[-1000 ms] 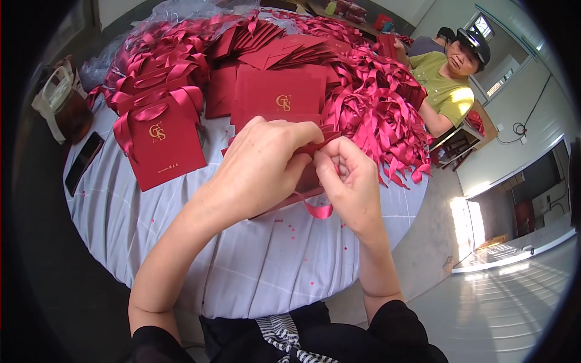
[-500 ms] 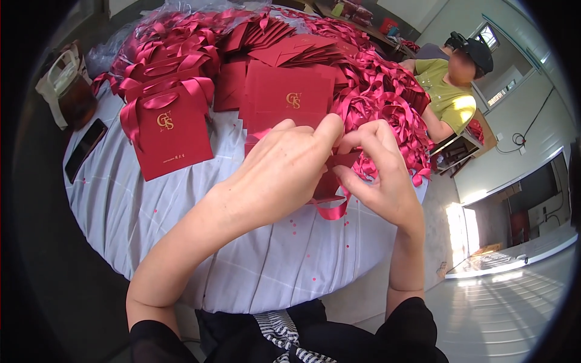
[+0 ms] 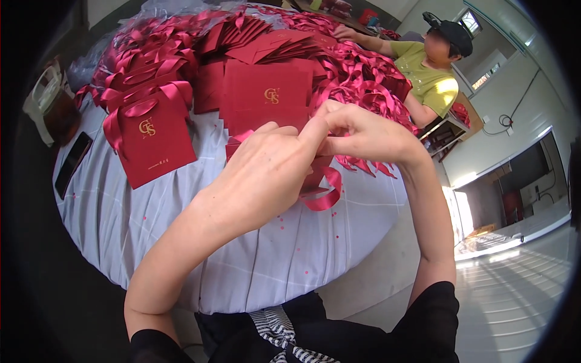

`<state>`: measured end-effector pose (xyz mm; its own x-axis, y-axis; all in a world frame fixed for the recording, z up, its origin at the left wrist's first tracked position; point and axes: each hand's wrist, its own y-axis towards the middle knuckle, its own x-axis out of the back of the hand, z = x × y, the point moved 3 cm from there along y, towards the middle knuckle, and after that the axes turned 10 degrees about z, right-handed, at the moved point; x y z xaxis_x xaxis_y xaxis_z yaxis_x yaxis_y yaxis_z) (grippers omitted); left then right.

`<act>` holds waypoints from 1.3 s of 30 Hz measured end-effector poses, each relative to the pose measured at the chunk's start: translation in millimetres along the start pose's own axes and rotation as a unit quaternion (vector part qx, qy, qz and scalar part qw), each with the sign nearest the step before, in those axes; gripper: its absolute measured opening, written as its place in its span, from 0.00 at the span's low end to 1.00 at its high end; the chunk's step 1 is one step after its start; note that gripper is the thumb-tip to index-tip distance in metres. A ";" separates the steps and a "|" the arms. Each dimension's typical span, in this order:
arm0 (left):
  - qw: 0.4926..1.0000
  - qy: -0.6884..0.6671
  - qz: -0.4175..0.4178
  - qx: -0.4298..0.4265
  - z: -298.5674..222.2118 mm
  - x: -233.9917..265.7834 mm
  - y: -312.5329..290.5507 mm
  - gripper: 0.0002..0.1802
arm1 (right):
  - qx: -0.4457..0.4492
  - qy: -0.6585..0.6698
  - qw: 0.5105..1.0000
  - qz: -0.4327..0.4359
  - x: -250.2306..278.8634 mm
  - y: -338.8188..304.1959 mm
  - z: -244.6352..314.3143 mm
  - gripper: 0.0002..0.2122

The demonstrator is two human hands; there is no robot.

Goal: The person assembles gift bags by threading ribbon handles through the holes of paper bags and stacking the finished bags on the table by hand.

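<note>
Close together over the near middle of the table, both my hands are closed. My left hand (image 3: 257, 166) has its fingers curled round a small dark-red paper bag (image 3: 315, 175), which it mostly hides. Thumb and fingers of my right hand (image 3: 369, 132) pinch together against the left fingertips; what lies in the pinch is hidden. Below them a loop of red satin ribbon (image 3: 327, 201) hangs from the bag. Just beyond my hands is a stack of red paper bags (image 3: 266, 91) with gold lettering.
At the left lie red bags with ribbon handles (image 3: 158, 148), a phone (image 3: 74, 164) and a light carrier bag (image 3: 37, 103). Heaped red ribbons (image 3: 369, 91) cover the right side. A co-worker in a yellow-green shirt (image 3: 423, 75) sits beyond them. A pale cloth (image 3: 236, 260) covers the round table.
My right hand has turned and moved in against the left fingertips, its forearm swinging outward. The view has shifted slightly. The co-worker's arm now reaches out over the table.
</note>
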<state>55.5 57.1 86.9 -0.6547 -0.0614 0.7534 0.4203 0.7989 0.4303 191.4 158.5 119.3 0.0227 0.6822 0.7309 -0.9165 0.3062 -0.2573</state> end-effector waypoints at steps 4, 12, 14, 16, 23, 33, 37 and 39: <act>0.999 0.039 -0.004 -0.002 -5.7 -1.4 1.5 0.13 | 0.033 -0.039 0.994 0.099 11.2 13.3 0.3 0.10; 1.000 -0.009 -0.006 0.010 -0.8 -0.8 -5.5 0.12 | 0.016 0.112 0.993 0.018 -9.4 6.5 -5.2 0.05; 1.000 -0.019 0.000 -0.004 1.6 -4.3 -1.7 0.11 | 0.050 0.159 0.982 -0.088 -9.5 2.9 -12.3 0.05; 1.000 -0.019 0.017 0.007 -4.1 -3.4 -1.4 0.11 | 0.072 0.199 0.968 -0.132 0.6 3.1 -11.9 0.07; 1.000 -0.023 0.012 0.014 -0.9 2.0 2.3 0.08 | 0.096 0.383 0.885 -0.246 18.1 3.9 -31.3 0.09; 0.999 0.009 0.037 0.008 -7.8 1.5 -0.6 0.10 | 0.240 0.587 0.753 -0.177 -10.2 6.9 -68.0 0.21; 0.998 0.043 0.033 0.023 -3.6 -2.8 1.2 0.11 | 0.251 0.400 0.878 -0.073 -39.8 3.4 -53.4 0.23; 0.999 0.042 0.016 0.012 -2.5 -3.5 2.2 0.11 | 0.202 0.386 0.892 -0.119 -46.9 1.7 -44.4 0.14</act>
<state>60.2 57.5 86.4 -0.5858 -0.0839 0.8061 0.4246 0.8154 0.3934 206.5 156.5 56.6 0.3609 0.9317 0.0415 -0.9147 0.3450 0.2103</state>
